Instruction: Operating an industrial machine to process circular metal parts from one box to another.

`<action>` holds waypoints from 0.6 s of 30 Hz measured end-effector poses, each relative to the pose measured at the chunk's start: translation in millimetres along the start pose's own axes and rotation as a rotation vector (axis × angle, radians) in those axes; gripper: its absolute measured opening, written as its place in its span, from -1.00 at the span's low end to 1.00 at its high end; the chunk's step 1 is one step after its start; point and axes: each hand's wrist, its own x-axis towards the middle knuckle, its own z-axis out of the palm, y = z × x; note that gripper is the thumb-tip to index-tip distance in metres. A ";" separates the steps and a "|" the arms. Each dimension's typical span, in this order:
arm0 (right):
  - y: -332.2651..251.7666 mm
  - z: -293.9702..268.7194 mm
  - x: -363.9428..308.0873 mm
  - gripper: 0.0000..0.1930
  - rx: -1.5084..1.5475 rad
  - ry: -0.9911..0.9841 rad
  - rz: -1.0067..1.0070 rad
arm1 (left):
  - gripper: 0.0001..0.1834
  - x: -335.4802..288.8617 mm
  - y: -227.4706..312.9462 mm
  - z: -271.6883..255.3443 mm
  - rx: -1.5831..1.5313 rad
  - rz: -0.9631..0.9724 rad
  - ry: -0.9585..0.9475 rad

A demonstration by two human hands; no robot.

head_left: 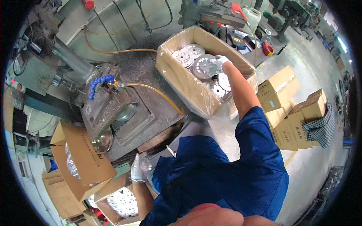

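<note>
My right hand (221, 62), in a white glove, grips the edge of a round metal disc (204, 67) with a pattern of cut-outs. It reaches into a large cardboard box (177, 81) lined with clear plastic. More discs (182, 57) lie stacked in the box beneath and around the held one. My left hand (138, 169), also gloved in white, hangs low beside the metal machine table, above an open carton (107, 211) of similar discs. Its fingers are apart and partly blurred, and I make out nothing held in them.
A press with a metal die block (120, 113) and a blue jointed hose (101, 80) stands at the left. A tilted carton (88, 154) leans near its corner. Cardboard boxes (290, 116) with a checked cloth (322, 126) stand at right; a cluttered bench (277, 47) stands behind.
</note>
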 end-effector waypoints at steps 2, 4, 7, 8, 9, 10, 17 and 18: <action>4.6 13.3 -1.9 -0.47 0.094 -0.138 0.094 | -0.42 -0.9 1.4 1.1 0.020 -0.021 0.019; 4.8 31.7 2.5 -0.54 -0.057 -0.165 0.035 | -0.41 -6.6 5.5 1.9 0.018 -0.001 0.026; -5.5 43.0 -9.9 -0.51 -0.796 0.176 -0.090 | -0.39 -10.4 6.2 -2.4 0.043 0.014 0.052; -7.2 43.7 -7.7 -0.49 -0.808 0.153 -0.060 | -0.38 -11.1 5.3 -3.6 0.059 0.015 0.099; -2.2 45.6 -2.5 -0.49 -0.806 0.154 -0.059 | -0.38 -10.5 5.1 -3.8 0.075 0.015 0.143; 6.9 48.4 5.5 -0.53 -0.781 0.165 -0.097 | -0.38 -8.7 5.8 -3.2 0.076 0.014 0.141; 7.9 44.9 -11.5 -0.60 -0.693 0.247 -0.210 | -0.41 -3.0 8.5 -6.3 0.027 0.031 0.107; 6.3 46.3 -10.3 -0.59 -0.737 0.249 -0.136 | -0.41 -3.1 13.4 -7.2 0.077 0.041 0.111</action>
